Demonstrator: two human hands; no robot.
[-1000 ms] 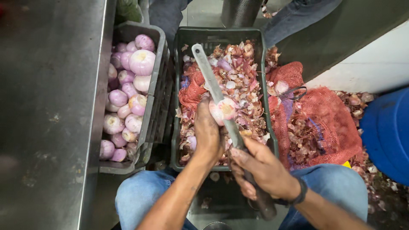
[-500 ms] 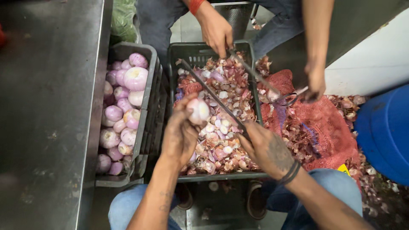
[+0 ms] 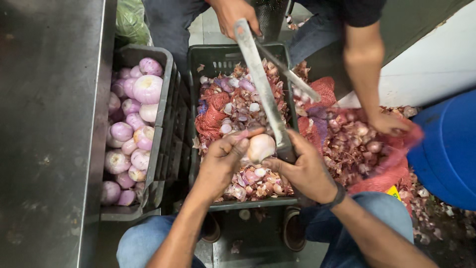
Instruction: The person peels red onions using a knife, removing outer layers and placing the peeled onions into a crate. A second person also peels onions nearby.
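Observation:
My left hand (image 3: 221, 160) grips a pale, partly peeled onion (image 3: 261, 147) over the middle crate (image 3: 218, 55), which holds onion skins and small onions. My right hand (image 3: 304, 167) is closed on the handle of a long knife (image 3: 262, 85); its blade points up and away, and my thumb touches the onion. Across from me another person's hand (image 3: 237, 15) holds a second knife (image 3: 290, 74) over the same crate, and that person's other hand (image 3: 388, 122) reaches into the red mesh sack (image 3: 391, 166).
A dark crate (image 3: 161, 119) on the left is full of peeled purple-white onions (image 3: 147, 88). A steel counter (image 3: 44, 124) runs along the left. A blue barrel (image 3: 446, 149) stands at right, with onion skins scattered on the floor.
The view and my hands have shifted; the onion is now lower, at my right thumb, and the knife blade stands more upright. The other person's hands have come into view and moved over the crate and sack.

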